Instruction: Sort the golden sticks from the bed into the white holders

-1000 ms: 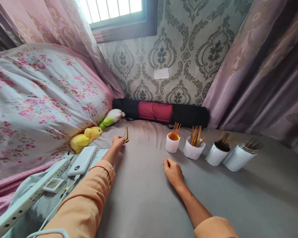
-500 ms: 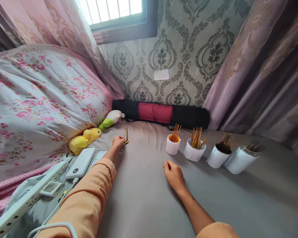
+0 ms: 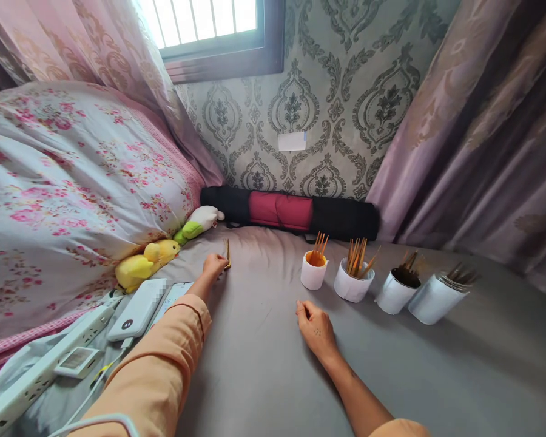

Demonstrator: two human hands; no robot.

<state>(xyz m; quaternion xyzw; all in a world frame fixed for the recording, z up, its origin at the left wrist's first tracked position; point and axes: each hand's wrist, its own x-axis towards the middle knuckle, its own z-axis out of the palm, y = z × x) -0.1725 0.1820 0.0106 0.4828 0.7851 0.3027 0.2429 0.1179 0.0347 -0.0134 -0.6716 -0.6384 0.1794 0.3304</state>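
Observation:
My left hand (image 3: 215,266) is pinched closed at the side of a thin, upright gold-coloured piece (image 3: 228,257), gripping it by its lower part. The piece has slender prongs pointing up, but its exact kind is too small to tell. Low over the grey sheet (image 3: 264,340), my right hand (image 3: 317,331) is loosely curled, with nothing showing at its fingertips. Beyond it stands a white-wrapped cup (image 3: 313,278) with an orange inside and several thin sticks (image 3: 321,243). A wider white cup (image 3: 353,288) beside it holds more sticks (image 3: 356,255).
Two more white-wrapped cans, one upright (image 3: 395,295) and one tilted (image 3: 437,300), hold brownish sticks at right. A black-and-red roll bag (image 3: 279,210) lies along the wall. At left are plush toys (image 3: 148,264), a power bank (image 3: 136,309), a phone (image 3: 170,298) and a power strip (image 3: 40,382).
The view has shifted slightly, so the scene sits a little lower and to the left. The gold-coloured piece looks narrower and turned. My right hand stays curled in about the same place.

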